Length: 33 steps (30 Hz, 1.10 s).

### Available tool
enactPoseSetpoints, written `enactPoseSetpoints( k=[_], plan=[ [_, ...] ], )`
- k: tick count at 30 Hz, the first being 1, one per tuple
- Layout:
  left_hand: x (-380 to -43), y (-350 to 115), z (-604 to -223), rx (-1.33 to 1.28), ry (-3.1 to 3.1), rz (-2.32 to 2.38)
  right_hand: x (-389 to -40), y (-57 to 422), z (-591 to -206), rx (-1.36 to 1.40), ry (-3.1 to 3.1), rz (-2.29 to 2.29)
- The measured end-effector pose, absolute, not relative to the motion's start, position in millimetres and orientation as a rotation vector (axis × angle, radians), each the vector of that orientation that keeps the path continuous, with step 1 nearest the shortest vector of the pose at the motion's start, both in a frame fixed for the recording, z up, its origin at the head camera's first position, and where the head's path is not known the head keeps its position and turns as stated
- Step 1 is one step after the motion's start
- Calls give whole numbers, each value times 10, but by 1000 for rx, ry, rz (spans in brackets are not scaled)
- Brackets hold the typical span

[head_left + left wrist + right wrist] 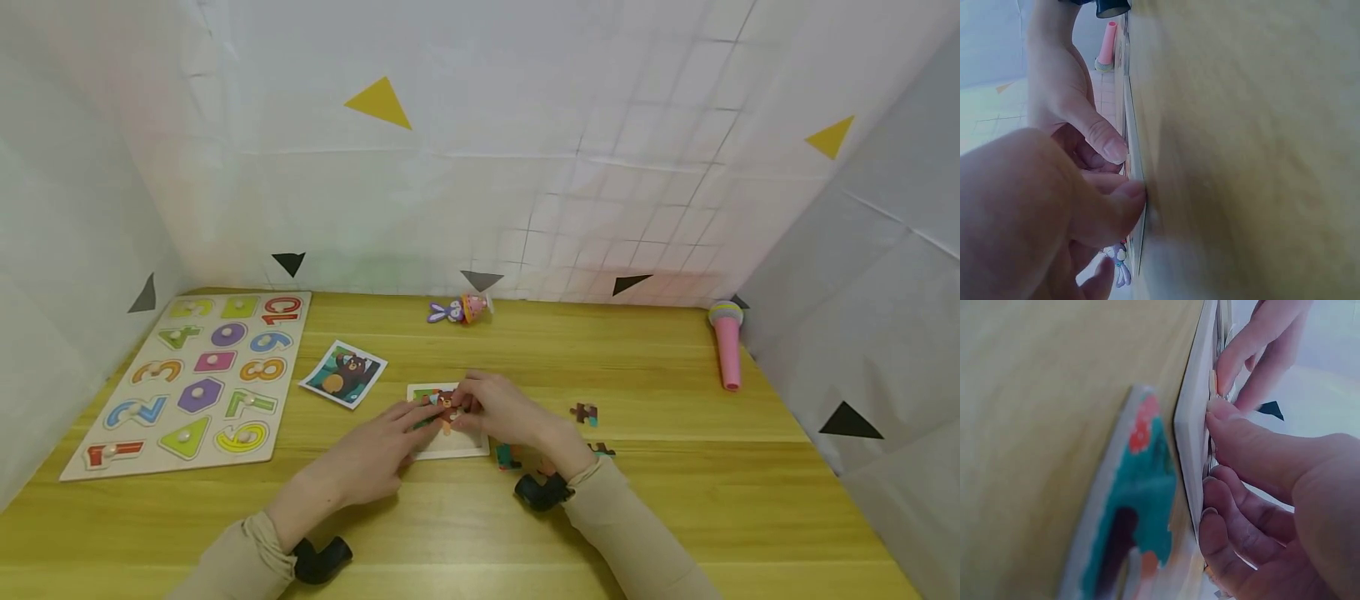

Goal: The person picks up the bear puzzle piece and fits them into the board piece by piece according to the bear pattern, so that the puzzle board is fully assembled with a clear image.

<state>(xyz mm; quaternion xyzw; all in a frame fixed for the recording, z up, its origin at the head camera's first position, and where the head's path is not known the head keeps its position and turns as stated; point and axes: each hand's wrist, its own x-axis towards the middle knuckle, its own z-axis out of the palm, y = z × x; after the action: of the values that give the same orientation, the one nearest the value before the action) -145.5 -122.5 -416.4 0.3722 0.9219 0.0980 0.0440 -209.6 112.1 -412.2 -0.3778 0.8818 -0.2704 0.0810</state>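
Note:
A small jigsaw tray with a pale border lies on the table in the head view, bear-picture pieces partly filling it. My left hand reaches in from the left, its extended fingers resting on the pieces. In the left wrist view, its thumb touches the tray's edge. From the right, my right hand pinches a puzzle piece at the picture, mostly hidden by the fingers. Loose puzzle pieces lie right of the tray; one teal piece shows large in the right wrist view.
Left of the tray lies a bear picture card. Further left is a wooden number-and-shape board with knobbed pieces. A purple rabbit toy lies near the back wall, and a pink toy microphone at the right. White sheets enclose the table.

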Motion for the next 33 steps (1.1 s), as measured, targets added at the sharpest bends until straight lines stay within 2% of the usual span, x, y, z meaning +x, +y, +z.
enactPoseSetpoints(
  k=[8,17,26,33],
  plan=[
    [-1435,-1185,-4123,981,2755,421,-2069,1135,-4089,-1102,2656,-807],
    [-1432,-1181,-4142,1130,2777,385,-2070,1132,-4081,-1077,2664,-792],
    [-1438,-1165,-4165,1159,2805,354,-2038,1220,-4042,-1140,2604,-787],
    [-1450,-1164,-4172,1156,2788,351,-1990,1381,-3917,-1014,2537,-906]
  ],
)
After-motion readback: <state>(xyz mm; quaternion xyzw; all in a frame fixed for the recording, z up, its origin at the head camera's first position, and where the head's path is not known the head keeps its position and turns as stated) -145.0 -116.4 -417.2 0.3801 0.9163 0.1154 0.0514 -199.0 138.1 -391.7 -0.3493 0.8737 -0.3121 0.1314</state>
